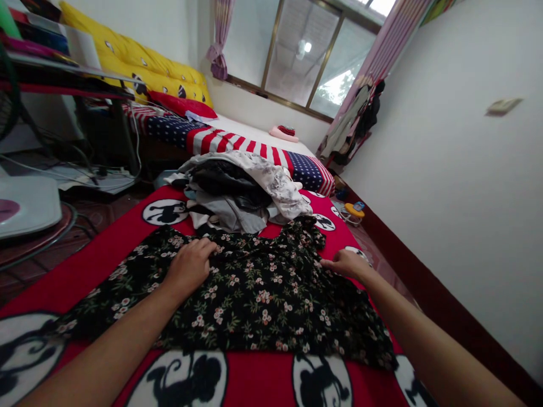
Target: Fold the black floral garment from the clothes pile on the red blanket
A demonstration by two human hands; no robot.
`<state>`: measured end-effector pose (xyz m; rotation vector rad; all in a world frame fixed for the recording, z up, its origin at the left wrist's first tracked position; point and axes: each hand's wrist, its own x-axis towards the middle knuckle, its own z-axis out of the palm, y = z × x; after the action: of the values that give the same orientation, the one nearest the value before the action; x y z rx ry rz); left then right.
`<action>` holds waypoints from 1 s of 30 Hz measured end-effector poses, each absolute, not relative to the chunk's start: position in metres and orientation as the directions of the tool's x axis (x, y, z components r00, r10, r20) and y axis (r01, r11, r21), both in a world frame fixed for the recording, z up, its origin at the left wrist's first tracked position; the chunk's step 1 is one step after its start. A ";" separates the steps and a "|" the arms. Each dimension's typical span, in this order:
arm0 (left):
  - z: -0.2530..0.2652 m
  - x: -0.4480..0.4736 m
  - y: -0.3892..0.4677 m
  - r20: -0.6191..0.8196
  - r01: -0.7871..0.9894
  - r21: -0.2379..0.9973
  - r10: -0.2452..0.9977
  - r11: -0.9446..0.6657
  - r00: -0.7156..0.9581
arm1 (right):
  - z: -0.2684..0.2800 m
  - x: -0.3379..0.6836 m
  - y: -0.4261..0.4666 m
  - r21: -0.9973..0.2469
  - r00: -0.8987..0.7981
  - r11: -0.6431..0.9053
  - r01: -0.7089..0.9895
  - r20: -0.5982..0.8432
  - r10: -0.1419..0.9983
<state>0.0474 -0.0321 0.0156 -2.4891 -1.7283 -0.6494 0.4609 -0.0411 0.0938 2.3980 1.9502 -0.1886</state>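
Note:
A black floral blouse (263, 294) lies spread across a red blanket (254, 367) printed with white ovals and black cartoon figures. My left hand (193, 264) is closed, its fingers bent down into the fabric left of the neckline. On the right, my right hand (345, 263) pinches the blouse's edge below the shoulder. Both sleeves stretch outward to the sides, partly covered by my forearms. Just beyond the neckline rises a heap of clothes (237, 195) in grey, black and patterned white.
Farther back stands a bed with a stars-and-stripes cover (237, 141), a red pillow (182, 106) and a yellow cushion (136, 53). To the left are a cluttered desk (63, 70) and a white stool seat (29, 203). A wall (458, 169) runs along the right.

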 end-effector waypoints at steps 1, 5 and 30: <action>0.016 0.048 -0.032 0.359 0.906 0.197 0.888 -0.374 0.288 | 0.092 0.464 -0.046 -0.050 0.176 -0.187 0.981 -0.165 0.970; 0.016 0.048 -0.033 0.357 0.909 0.194 0.890 -0.368 0.284 | 0.097 0.470 -0.049 -0.056 0.146 -0.158 0.986 -0.178 0.973; 0.017 0.045 -0.036 0.421 0.875 0.350 0.891 -0.334 0.171 | 0.058 0.439 0.046 -0.304 0.117 -0.062 0.951 0.167 0.979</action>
<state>0.0455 -0.0361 0.0171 -2.4244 -1.8284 -0.9045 0.4388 0.0463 0.0583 2.5738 2.3457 -0.1463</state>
